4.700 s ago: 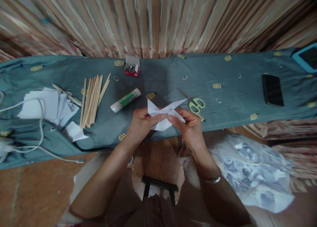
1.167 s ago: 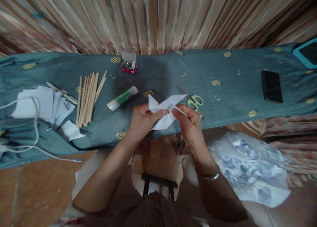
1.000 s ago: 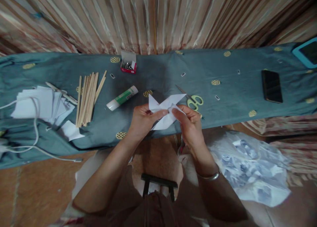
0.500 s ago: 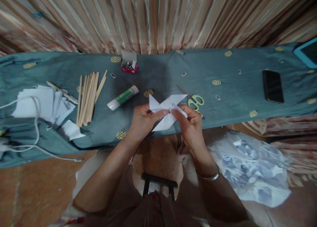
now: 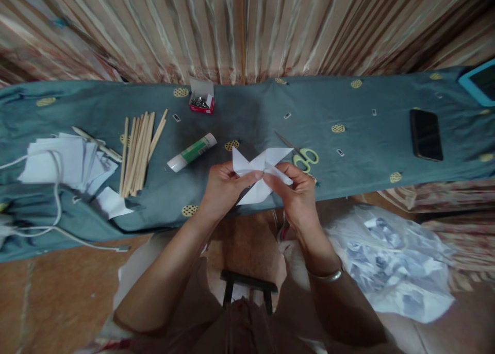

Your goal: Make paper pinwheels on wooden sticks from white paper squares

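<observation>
A white paper pinwheel (image 5: 275,156) is held over the near edge of the cloth-covered table, its pointed blades spread around the middle. My left hand (image 5: 224,189) grips it from the left, with the thumb pressed at the centre. From the right, my right hand (image 5: 296,191) pinches it too, its thumb meeting the left one at the centre. Whatever lies under the thumbs is hidden. Just beyond my right hand are scissors (image 5: 305,159) with light green handles. A green and white glue stick (image 5: 192,152) rests beyond my left hand.
Wooden sticks (image 5: 139,153) lie at left beside a pencil (image 5: 96,144) and a stack of white paper (image 5: 58,161) crossed by a white cable (image 5: 58,204). A small red box (image 5: 201,105) holds metal pieces. A phone (image 5: 426,135) lies right; a plastic bag (image 5: 394,266) stands below.
My right thumb has shifted slightly left, in to the pinwheel's centre against the left thumb. Everything else stays in place.
</observation>
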A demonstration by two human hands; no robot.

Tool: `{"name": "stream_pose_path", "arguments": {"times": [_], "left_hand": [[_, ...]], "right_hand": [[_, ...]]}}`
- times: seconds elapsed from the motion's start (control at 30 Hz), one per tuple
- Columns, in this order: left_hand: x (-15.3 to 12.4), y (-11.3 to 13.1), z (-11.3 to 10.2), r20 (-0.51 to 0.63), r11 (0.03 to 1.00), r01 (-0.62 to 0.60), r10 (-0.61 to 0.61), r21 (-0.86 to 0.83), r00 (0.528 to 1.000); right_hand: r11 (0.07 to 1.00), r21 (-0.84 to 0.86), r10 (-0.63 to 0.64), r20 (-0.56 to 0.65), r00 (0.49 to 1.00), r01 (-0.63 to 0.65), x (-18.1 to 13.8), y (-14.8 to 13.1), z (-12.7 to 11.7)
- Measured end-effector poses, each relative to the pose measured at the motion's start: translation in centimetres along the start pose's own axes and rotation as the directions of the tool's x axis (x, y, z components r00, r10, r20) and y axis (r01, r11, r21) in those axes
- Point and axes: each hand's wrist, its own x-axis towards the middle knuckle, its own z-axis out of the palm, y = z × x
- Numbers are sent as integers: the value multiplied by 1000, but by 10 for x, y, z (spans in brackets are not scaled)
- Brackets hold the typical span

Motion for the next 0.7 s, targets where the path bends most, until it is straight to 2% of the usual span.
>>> {"name": "stream_pose_path", "arguments": {"times": [0.17,0.47,0.7], "left_hand": [[0,1,2,-8,999,36,-37,-31,999],[-1,2,4,28,994,71,-69,-77,997],[0,2,3,45,991,90,-86,-97,995]], "right_hand": [[1000,-8,20,17,1000,-20,2,1,0],[993,100,67,16,998,-68,2,0,0],[992,115,36,63,997,-43,3,0,-2]]}}
